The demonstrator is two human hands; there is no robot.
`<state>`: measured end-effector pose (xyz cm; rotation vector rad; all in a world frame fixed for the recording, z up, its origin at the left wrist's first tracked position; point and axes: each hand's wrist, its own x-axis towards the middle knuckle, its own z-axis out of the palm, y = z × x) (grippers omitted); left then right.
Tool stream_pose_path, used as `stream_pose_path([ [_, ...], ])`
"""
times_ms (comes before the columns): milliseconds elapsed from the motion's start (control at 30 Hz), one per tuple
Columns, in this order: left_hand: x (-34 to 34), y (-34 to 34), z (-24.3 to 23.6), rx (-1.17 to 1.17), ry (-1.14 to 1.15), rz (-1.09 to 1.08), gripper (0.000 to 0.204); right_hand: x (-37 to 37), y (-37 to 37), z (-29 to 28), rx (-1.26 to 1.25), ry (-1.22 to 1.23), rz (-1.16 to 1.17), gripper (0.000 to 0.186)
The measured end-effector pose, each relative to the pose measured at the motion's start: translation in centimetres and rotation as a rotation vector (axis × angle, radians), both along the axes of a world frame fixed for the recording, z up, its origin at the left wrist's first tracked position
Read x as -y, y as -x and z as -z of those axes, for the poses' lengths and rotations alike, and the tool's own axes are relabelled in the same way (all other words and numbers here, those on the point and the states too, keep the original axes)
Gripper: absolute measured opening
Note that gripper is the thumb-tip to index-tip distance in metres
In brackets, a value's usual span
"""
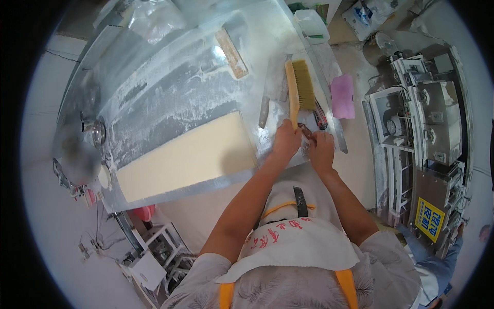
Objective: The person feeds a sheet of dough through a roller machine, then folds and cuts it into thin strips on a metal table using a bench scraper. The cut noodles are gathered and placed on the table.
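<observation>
My left hand (287,139) is closed at the lower end of a bench brush (292,95), which has a long wooden handle and yellowish bristles. Close by on the right, my right hand (322,149) has its fingers pinched at a brown-handled tool (307,133); its working end is hidden. A red and black tool (320,116) lies just beyond that hand. Left of the brush is a brown handle (263,112) of what may be a knife or scraper. A long pale sheet of dough (185,157) lies flat on the metal table (170,103), left of my hands.
A flat wooden stick (231,54) lies on the floury tabletop farther back. At the right edge sits a pink-purple cloth or sponge (342,97), with a plastic tub (311,24) behind it. Metal machinery (422,118) stands to the right. A metal pot (94,131) is at the far left.
</observation>
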<state>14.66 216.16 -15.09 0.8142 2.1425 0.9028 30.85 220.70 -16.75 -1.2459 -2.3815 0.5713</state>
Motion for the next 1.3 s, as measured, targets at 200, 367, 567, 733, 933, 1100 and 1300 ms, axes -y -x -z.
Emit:
stream_pose_path([
  [200, -0.9, -2.0, 3.3, 0.467, -0.145, -0.085, 0.025, -3.6, 3.6, -2.7, -0.290, 0.714, 0.178, 0.031],
  [367, -0.6, -0.3, 0.2, 0.754, -0.218, -0.127, 0.032, -6.0, 6.0, -3.6, -0.305, 0.736, 0.021, 0.033],
  [567, 1.5, 6.1, 0.5, -0.649, 0.041, -0.176, 0.034, -12.3, 11.0, -2.8, -0.253, 0.535, -0.090, 0.033],
  [733, 0.5, 8.9, 1.4, -0.407, 0.128, -0.085, 0.041, -11.3, 9.5, -2.3, -0.133, 0.450, -0.128, 0.029],
  [933, -0.8, 9.7, -1.8, -0.597, 0.259, 0.070, 0.033, -2.7, 3.2, -0.3, 0.149, 0.095, -0.186, 0.024],
  [1100, -2.0, 12.4, 1.1, -0.632, 0.095, -0.005, 0.038, -5.5, 3.9, -2.9, 0.224, 0.470, -0.216, 0.020],
  [1300, -1.4, 17.2, -1.6, -0.434, 0.194, 0.158, 0.043, -2.6, 0.9, -3.3, -0.346, 1.482, -0.207, 0.015],
])
